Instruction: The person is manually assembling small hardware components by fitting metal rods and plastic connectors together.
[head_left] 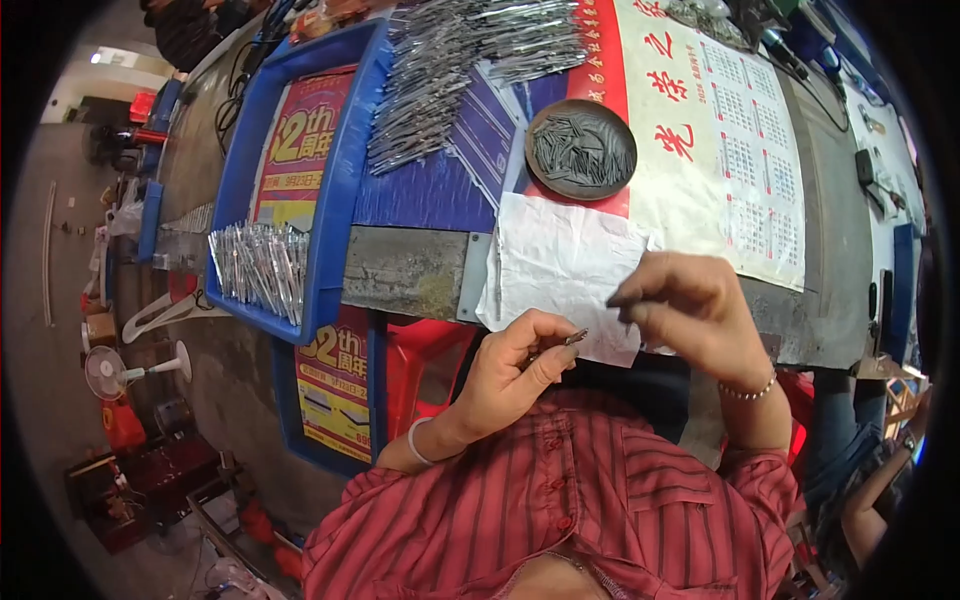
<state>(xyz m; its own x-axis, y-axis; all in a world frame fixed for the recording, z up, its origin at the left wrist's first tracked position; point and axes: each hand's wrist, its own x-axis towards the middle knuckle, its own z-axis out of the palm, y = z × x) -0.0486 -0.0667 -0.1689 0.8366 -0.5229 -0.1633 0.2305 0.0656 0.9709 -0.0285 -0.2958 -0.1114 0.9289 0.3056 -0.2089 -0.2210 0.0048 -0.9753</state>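
Note:
My left hand [518,366] pinches a slim metal piece [574,338] between thumb and fingers; most of it is hidden in the hand. To its right, my right hand [690,308] is raised with thumb and fingertips drawn together. The fingertips are dark, and whatever they may hold is too small to make out. Both hands are over the near edge of a creased white sheet [560,255]. Just beyond the sheet stands a round dark dish [537,180] full of small grey rods [585,148].
Silvery slim metal parts [425,95] lie heaped at the far left of the table. A blue tray [335,215] on the left holds more such parts [258,268]. A calendar sheet [760,150] covers the right side. Below the tray is another blue bin [375,400]. A person's arm [870,505] shows at right.

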